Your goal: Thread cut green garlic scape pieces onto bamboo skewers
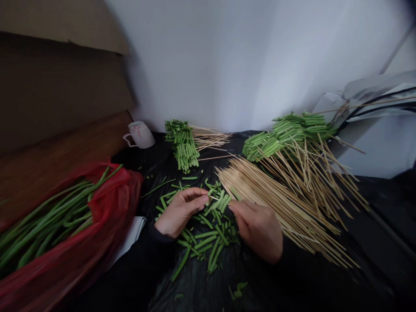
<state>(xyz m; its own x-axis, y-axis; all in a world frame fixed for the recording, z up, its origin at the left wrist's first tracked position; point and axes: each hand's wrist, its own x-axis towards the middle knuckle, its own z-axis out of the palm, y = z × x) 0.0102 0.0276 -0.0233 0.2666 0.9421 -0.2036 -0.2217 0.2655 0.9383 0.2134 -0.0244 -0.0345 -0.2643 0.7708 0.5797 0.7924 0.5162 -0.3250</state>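
Between my hands is a thin bamboo skewer (213,197) with a few short cut green bean pieces (222,202) side by side on it. My left hand (182,211) pinches the skewer's left end between thumb and fingers. On the other side, my right hand (259,228) is closed around the skewer close to the bean pieces; its fingers hide most of that end. Beneath both hands, loose cut green beans (208,239) lie scattered on black plastic sheeting (198,292). A pile of bare bamboo skewers (276,203) lies just right of my right hand.
Finished bean skewers are stacked in a left pile (185,149) and a larger right pile (289,134), near the white wall (208,65). A red plastic bag (120,195) of long green beans (48,225) sits at left. Behind it stands a white mug (142,135).
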